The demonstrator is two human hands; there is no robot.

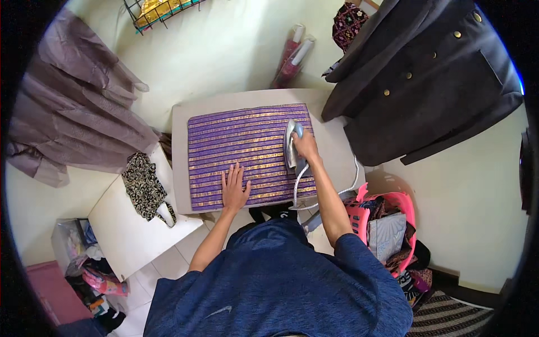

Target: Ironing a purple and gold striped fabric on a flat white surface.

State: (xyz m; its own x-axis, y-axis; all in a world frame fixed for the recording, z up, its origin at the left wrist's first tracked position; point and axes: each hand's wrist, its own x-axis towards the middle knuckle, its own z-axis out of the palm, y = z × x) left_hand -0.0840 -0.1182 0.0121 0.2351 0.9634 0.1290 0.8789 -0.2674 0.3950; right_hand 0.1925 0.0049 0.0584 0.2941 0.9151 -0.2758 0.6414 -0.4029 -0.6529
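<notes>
A purple cloth with gold stripes [248,143] lies flat on a beige padded ironing surface [182,168]. My right hand [305,145] is closed around the handle of a clothes iron [290,147], which rests on the right part of the cloth, its tip pointing to the far edge. From the iron's rear a white braided cord [297,185] loops near the cloth's front right corner and on under my right forearm. Flat on the cloth's front part, left of the iron, lies my left hand [235,191], fingers spread and holding nothing.
At left, a patterned black-and-cream fabric item [145,185] lies on a white tabletop [147,244], below a hanging mauve garment [80,101]. A dark buttoned jacket [404,92] hangs at right, above a pink basket [408,219] of folded clothes. Wrapped rolls [292,59] lean against the wall.
</notes>
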